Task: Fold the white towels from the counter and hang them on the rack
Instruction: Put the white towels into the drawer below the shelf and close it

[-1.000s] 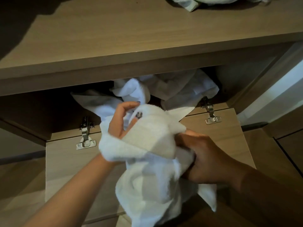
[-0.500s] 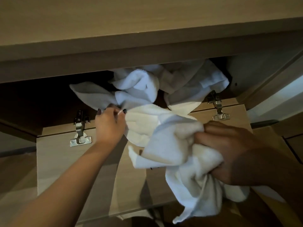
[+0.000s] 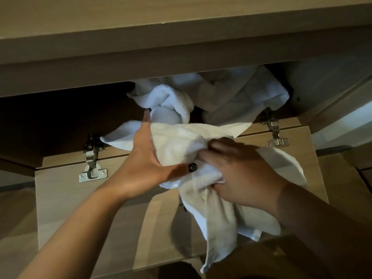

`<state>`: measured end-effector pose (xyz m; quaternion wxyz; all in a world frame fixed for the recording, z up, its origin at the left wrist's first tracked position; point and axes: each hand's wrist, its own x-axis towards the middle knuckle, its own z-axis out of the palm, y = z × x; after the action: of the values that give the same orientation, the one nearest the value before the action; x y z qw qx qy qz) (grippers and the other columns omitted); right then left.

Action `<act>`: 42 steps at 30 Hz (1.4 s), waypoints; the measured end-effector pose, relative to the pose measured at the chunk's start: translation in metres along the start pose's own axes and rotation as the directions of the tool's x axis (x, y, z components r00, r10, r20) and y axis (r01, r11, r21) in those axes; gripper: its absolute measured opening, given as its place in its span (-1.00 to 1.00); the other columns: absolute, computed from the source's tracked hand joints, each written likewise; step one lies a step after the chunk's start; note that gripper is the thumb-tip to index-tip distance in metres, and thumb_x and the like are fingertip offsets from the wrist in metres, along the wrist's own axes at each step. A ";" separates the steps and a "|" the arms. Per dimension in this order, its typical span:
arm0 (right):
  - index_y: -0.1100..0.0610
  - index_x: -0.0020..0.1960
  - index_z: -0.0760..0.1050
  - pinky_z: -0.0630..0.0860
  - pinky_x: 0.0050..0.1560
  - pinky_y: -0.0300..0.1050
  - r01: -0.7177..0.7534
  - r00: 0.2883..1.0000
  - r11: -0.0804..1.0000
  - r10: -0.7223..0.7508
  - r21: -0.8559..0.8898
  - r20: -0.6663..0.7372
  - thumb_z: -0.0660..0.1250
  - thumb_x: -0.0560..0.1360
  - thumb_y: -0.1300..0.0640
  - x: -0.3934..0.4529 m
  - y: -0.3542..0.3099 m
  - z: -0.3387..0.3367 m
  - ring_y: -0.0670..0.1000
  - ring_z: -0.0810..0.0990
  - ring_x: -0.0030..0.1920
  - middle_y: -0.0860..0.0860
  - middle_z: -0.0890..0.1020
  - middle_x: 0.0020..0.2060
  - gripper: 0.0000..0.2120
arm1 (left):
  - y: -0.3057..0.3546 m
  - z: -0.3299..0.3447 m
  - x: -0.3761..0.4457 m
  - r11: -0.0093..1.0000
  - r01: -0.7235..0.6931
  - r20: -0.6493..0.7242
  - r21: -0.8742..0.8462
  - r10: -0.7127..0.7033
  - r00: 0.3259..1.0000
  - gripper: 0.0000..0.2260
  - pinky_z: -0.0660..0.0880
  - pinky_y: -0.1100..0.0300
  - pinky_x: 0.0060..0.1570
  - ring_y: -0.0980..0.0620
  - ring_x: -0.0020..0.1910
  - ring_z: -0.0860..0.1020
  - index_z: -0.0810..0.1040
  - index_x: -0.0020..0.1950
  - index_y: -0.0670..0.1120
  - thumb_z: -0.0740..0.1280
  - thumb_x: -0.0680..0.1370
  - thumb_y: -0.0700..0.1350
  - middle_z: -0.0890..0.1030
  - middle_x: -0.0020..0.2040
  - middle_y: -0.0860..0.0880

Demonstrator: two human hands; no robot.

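Note:
A crumpled white towel is bunched between both my hands in front of an open cabinet. My left hand grips its left side, thumb pressed into the cloth and fingers reaching up behind it. My right hand is closed on the towel's right part, and a long tail hangs down below it. More white towels lie heaped inside the cabinet, under the wooden counter. No rack is in view.
The cabinet door is folded down toward me on two metal hinges. The cabinet's left half is dark. A pale wall panel stands at the right.
My left hand let go of the heap's edge and came onto the held towel. My right hand moved up and left, bunching the towel closer to the cabinet opening.

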<state>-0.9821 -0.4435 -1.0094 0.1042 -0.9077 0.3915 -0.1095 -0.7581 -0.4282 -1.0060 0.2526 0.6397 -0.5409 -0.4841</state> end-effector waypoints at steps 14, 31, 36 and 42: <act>0.14 0.11 0.42 0.49 -0.17 -0.12 -0.328 0.945 0.915 0.321 0.234 0.068 0.56 0.16 0.20 -0.028 -0.020 -0.012 0.19 0.52 0.22 0.11 0.35 0.40 -0.43 | 0.030 0.017 -0.015 0.974 0.218 -0.375 -0.067 -0.228 0.899 -0.50 0.44 0.25 -0.19 0.24 -0.10 0.50 0.35 0.17 0.06 0.54 0.37 -0.09 0.49 -0.08 0.20; 0.00 0.24 0.44 0.42 -0.03 -0.16 -0.727 0.650 0.534 0.739 0.432 0.180 0.46 0.30 0.22 -0.071 -0.127 -0.317 -0.08 0.46 0.05 -0.15 0.44 0.06 -0.46 | 0.295 -0.060 -0.184 0.859 0.382 -0.346 -0.340 -0.493 0.799 -0.48 0.47 0.24 -0.30 0.15 -0.16 0.56 0.37 0.17 -0.05 0.58 0.34 -0.11 0.56 -0.07 0.06; 0.05 0.27 0.51 0.35 0.03 -0.23 -0.718 0.656 0.561 0.744 0.413 0.129 0.48 0.27 0.29 -0.071 -0.149 -0.416 -0.07 0.49 0.07 -0.02 0.55 0.14 -0.42 | 0.379 -0.090 -0.233 0.853 0.334 -0.332 -0.401 -0.475 0.815 -0.42 0.56 0.14 -0.10 0.18 -0.10 0.55 0.35 0.18 -0.04 0.61 0.32 -0.09 0.53 -0.06 0.10; 0.06 0.23 0.54 0.39 0.04 -0.21 -0.741 0.608 0.506 0.785 0.441 0.120 0.48 0.30 0.25 -0.052 -0.183 -0.519 -0.05 0.54 0.06 -0.03 0.58 0.10 -0.49 | 0.455 -0.150 -0.276 0.865 0.244 -0.362 -0.438 -0.418 0.833 -0.47 0.41 0.44 -0.37 0.24 -0.16 0.50 0.36 0.12 -0.05 0.61 0.33 -0.11 0.50 -0.05 0.09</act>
<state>-1.0364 -0.3357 -0.4699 0.3291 -0.5850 0.7184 -0.1825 -0.8128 -0.3300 -0.4647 0.3972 0.7582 -0.2447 -0.4556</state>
